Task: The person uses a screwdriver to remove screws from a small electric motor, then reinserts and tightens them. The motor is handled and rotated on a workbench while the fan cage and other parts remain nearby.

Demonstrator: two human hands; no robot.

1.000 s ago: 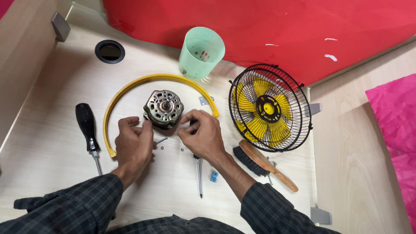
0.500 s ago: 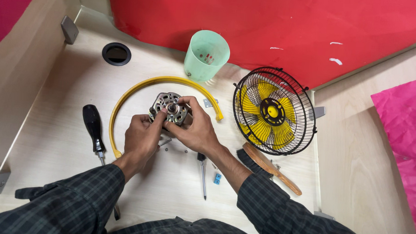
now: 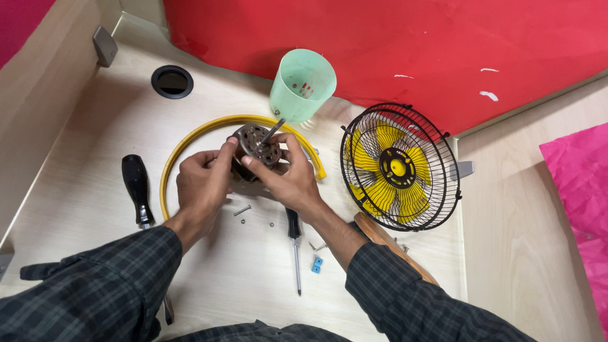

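Both of my hands hold a small metal fan motor (image 3: pixel 257 148) lifted off the pale wooden desk (image 3: pixel 73 200), its shaft pointing up and away from me. My left hand (image 3: pixel 201 181) grips its left side. My right hand (image 3: pixel 286 173) wraps its right side, fingers over the top. A yellow ring (image 3: pixel 180 147) lies on the desk around and behind the hands.
A black wire fan guard with yellow blades (image 3: pixel 396 167) stands to the right. A mint green cup (image 3: pixel 303 86) sits behind. A black-handled screwdriver (image 3: pixel 137 186) lies left, a thin screwdriver (image 3: pixel 294 243) and loose screws (image 3: pixel 243 210) in front, a wooden-handled brush (image 3: pixel 390 248) at right, a round cable hole (image 3: pixel 172 81) far left.
The motor has been lifted from the desk and tipped over, so its shaft now points up and away. Both hands rose with it.
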